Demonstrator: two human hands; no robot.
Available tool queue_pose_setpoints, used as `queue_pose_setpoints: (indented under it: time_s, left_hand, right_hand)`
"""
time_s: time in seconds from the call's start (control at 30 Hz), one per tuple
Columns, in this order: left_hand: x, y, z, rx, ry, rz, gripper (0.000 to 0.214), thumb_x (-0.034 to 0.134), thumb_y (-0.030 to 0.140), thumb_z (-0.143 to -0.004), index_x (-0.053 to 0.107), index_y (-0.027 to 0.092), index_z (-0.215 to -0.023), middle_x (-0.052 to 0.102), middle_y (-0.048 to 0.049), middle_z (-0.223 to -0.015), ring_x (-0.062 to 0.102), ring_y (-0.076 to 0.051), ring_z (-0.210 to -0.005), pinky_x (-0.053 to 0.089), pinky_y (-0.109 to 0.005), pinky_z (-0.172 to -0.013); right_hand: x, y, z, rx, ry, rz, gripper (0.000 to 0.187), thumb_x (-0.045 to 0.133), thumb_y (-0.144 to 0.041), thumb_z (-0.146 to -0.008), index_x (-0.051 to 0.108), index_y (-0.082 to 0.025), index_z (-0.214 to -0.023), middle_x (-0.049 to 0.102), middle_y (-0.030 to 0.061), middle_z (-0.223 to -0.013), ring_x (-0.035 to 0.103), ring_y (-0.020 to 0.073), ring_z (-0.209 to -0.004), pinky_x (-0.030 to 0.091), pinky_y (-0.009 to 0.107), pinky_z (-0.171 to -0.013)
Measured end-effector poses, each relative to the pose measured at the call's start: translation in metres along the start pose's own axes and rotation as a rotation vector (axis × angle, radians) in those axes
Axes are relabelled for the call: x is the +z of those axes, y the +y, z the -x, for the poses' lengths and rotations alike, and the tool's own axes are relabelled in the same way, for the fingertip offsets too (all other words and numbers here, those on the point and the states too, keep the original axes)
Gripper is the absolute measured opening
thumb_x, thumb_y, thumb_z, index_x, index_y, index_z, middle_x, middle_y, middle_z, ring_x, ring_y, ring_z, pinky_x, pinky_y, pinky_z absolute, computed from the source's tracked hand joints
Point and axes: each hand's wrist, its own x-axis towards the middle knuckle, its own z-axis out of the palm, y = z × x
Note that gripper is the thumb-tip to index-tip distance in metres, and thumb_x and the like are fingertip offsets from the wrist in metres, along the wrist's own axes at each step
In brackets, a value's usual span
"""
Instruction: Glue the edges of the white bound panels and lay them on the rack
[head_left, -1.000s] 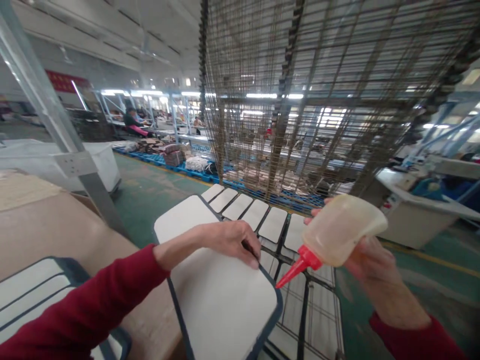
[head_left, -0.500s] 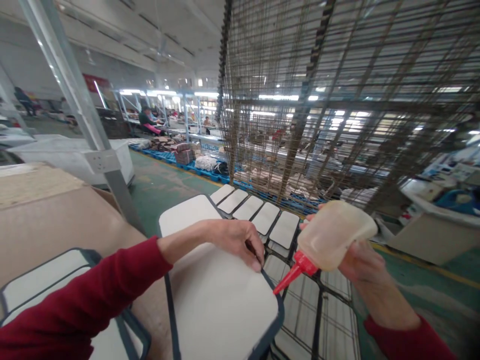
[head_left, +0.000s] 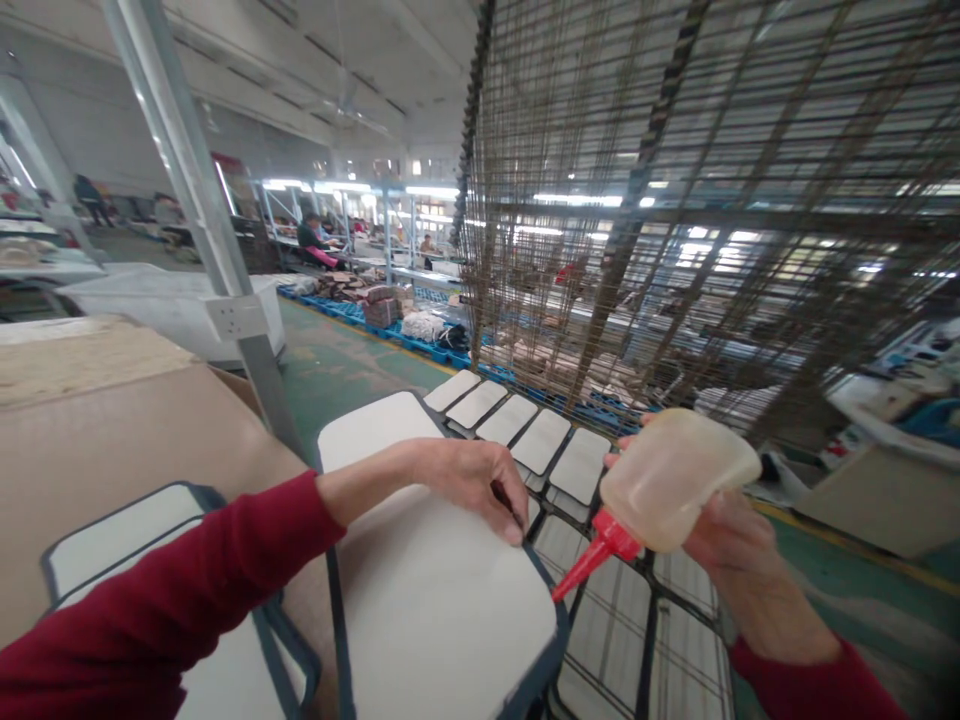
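Note:
A white panel with rounded corners and a dark blue border (head_left: 442, 600) lies in front of me. The thumb and fingers of my left hand (head_left: 480, 490) are pinched at its right border. In my right hand (head_left: 739, 540) is a translucent squeeze bottle (head_left: 675, 480), tipped downward. Its red nozzle (head_left: 589, 568) points at the panel's right edge, close to the dark border, below my left fingertips. From this angle I cannot tell whether the nozzle tip touches the border.
More bordered panels (head_left: 135, 540) lie on the brown surface (head_left: 217, 420) at left. Several smaller panels (head_left: 544, 440) rest on a wire rack ahead. Raised wire racks (head_left: 675, 200) stand over them. A metal post (head_left: 180, 150) rises at left. People work at far tables.
The view has turned slightly left, so the background shifts right. The nozzle tip has moved slightly down along the panel's right edge. My left hand keeps its pinch on the border.

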Motion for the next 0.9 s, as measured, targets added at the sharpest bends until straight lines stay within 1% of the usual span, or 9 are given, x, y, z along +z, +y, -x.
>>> queue_pose_setpoints:
  time_s: [0.2, 0.33, 0.4, 0.47, 0.53, 0.63, 0.77, 0.9]
  left_hand:
    - [0.0, -0.002, 0.003, -0.006, 0.024, 0.019, 0.019, 0.075, 0.031, -0.074, 0.075, 0.012, -0.079, 0.072, -0.0025, -0.073, 0.061, -0.012, -0.068, 0.047, -0.017, -0.063]
    - [-0.001, -0.003, 0.004, -0.009, 0.027, 0.029, 0.022, 0.075, 0.033, -0.074, 0.076, 0.011, -0.079, 0.072, -0.0024, -0.073, 0.06, -0.012, -0.068, 0.047, -0.017, -0.064]
    - [-0.003, -0.004, 0.005, -0.006, 0.036, 0.024, 0.024, 0.075, 0.035, -0.074, 0.076, 0.012, -0.079, 0.072, -0.0023, -0.072, 0.06, -0.012, -0.068, 0.046, -0.017, -0.064]
    - [-0.004, -0.007, 0.006, -0.003, 0.057, 0.028, 0.027, 0.075, 0.039, -0.073, 0.076, 0.012, -0.078, 0.071, -0.0023, -0.071, 0.059, -0.012, -0.067, 0.046, -0.018, -0.063]
    - [-0.005, -0.01, 0.007, 0.002, 0.094, 0.037, 0.03, 0.076, 0.042, -0.072, 0.076, 0.013, -0.077, 0.071, -0.0025, -0.07, 0.059, -0.013, -0.066, 0.046, -0.019, -0.062]
    - [-0.006, -0.016, 0.01, 0.011, 0.156, 0.046, 0.033, 0.076, 0.045, -0.071, 0.075, 0.012, -0.075, 0.07, -0.0027, -0.068, 0.057, -0.012, -0.064, 0.045, -0.019, -0.06]
    - [-0.007, -0.02, 0.012, 0.013, 0.191, 0.043, 0.036, 0.074, 0.046, -0.072, 0.074, 0.011, -0.074, 0.066, -0.0019, -0.064, 0.053, -0.011, -0.061, 0.043, -0.019, -0.058]
    - [-0.009, -0.021, 0.015, 0.011, 0.243, -0.016, 0.038, 0.072, 0.047, -0.074, 0.073, 0.009, -0.075, 0.062, -0.0013, -0.063, 0.05, -0.01, -0.061, 0.04, -0.018, -0.055]
  right_hand:
    - [0.004, -0.001, 0.001, -0.003, -0.045, -0.014, 0.07, 0.085, -0.056, -0.043, 0.068, -0.031, -0.105, 0.072, 0.0058, -0.095, 0.069, 0.0295, -0.084, 0.058, 0.043, -0.07]
    - [0.002, 0.0, 0.003, 0.004, -0.077, -0.032, 0.065, 0.084, -0.056, -0.048, 0.067, -0.034, -0.107, 0.072, 0.0038, -0.097, 0.069, 0.0274, -0.086, 0.058, 0.041, -0.071]
    - [0.001, 0.002, 0.003, -0.01, -0.076, -0.041, 0.063, 0.083, -0.055, -0.051, 0.066, -0.036, -0.108, 0.072, 0.0031, -0.099, 0.069, 0.0267, -0.087, 0.057, 0.04, -0.074]
    - [0.0, 0.003, 0.004, -0.033, -0.056, -0.047, 0.065, 0.083, -0.053, -0.052, 0.064, -0.035, -0.112, 0.071, 0.0044, -0.101, 0.068, 0.0282, -0.091, 0.055, 0.045, -0.083]
    - [0.0, 0.005, 0.005, -0.06, -0.016, -0.053, 0.07, 0.081, -0.052, -0.054, 0.06, -0.033, -0.118, 0.07, 0.0068, -0.105, 0.067, 0.0312, -0.094, 0.049, 0.052, -0.092]
    - [-0.003, 0.009, 0.009, -0.097, 0.028, -0.069, 0.074, 0.081, -0.05, -0.055, 0.057, -0.032, -0.123, 0.069, 0.0085, -0.109, 0.067, 0.0343, -0.096, 0.043, 0.059, -0.098]
    - [-0.003, 0.01, 0.015, -0.148, 0.072, -0.102, 0.068, 0.08, -0.045, -0.058, 0.058, -0.033, -0.122, 0.069, 0.0081, -0.111, 0.064, 0.0351, -0.104, 0.041, 0.061, -0.1]
    - [0.0, 0.008, 0.02, -0.217, 0.154, -0.104, 0.068, 0.083, -0.043, -0.056, 0.06, -0.031, -0.119, 0.068, 0.0079, -0.112, 0.06, 0.0352, -0.111, 0.042, 0.06, -0.1]
